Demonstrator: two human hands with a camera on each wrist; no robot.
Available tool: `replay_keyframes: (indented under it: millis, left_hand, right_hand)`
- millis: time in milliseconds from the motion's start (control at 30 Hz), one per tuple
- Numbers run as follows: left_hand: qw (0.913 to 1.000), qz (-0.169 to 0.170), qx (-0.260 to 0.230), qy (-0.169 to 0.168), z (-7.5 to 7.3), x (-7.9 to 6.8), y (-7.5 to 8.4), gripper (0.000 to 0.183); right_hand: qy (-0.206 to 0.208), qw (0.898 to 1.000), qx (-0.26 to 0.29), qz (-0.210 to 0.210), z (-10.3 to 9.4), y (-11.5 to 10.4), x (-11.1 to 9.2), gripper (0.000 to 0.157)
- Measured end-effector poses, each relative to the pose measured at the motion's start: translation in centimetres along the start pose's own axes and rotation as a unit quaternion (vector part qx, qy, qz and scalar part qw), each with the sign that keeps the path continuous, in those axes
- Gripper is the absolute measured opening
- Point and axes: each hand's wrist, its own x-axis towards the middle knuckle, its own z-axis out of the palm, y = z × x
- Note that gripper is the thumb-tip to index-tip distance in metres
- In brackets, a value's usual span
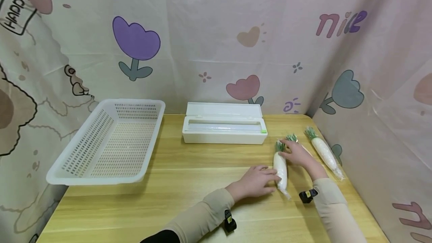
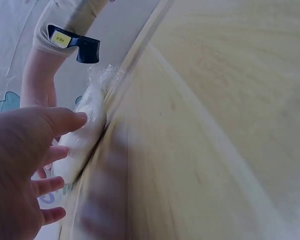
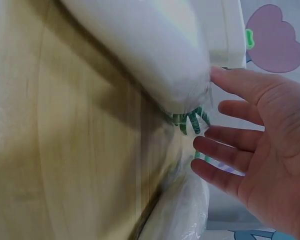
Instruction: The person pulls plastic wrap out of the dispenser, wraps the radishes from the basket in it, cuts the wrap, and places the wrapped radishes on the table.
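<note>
A white radish with a green top, wrapped in clear film, lies on the table between both hands. My left hand is beside its lower left side, fingers spread and loosely extended; the left wrist view shows the thumb by the film-wrapped end. At the green top, my right hand hovers with its fingers extended; in the right wrist view the thumb appears to touch the film. Behind the right hand lies a second radish, mostly hidden, its green top showing. A third wrapped radish rests farther right.
A white perforated basket stands at the left of the wooden table. An opened white box with a roll of film inside sits at the back middle. Printed curtains hang behind and at both sides.
</note>
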Motion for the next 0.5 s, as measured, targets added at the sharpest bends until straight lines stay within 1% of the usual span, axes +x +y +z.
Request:
replay_keyframes:
  millis: [133, 233, 367, 500]
  left_hand:
    - [0.9994, 0.004, 0.019, -0.028, -0.2, 0.4, 0.3, 0.051]
    - [0.9985, 0.008, 0.032, -0.043, 0.2, 0.8, 0.4, 0.054]
    - [0.9977, 0.014, 0.040, -0.053, 0.6, 1.5, 0.6, 0.056]
    - [0.9972, 0.015, 0.047, -0.057, 0.7, 2.0, 0.7, 0.056]
  right_hand:
    - [-0.005, 1.000, 0.008, -0.001, 0.0, -0.2, -0.7, 0.061]
    - [-0.006, 1.000, 0.006, -0.001, 0.1, -0.2, -1.4, 0.059]
    - [0.008, 1.000, -0.010, -0.007, 0.2, 0.0, -2.2, 0.055]
    - [0.020, 1.000, -0.006, -0.007, 0.3, 0.1, -2.6, 0.052]
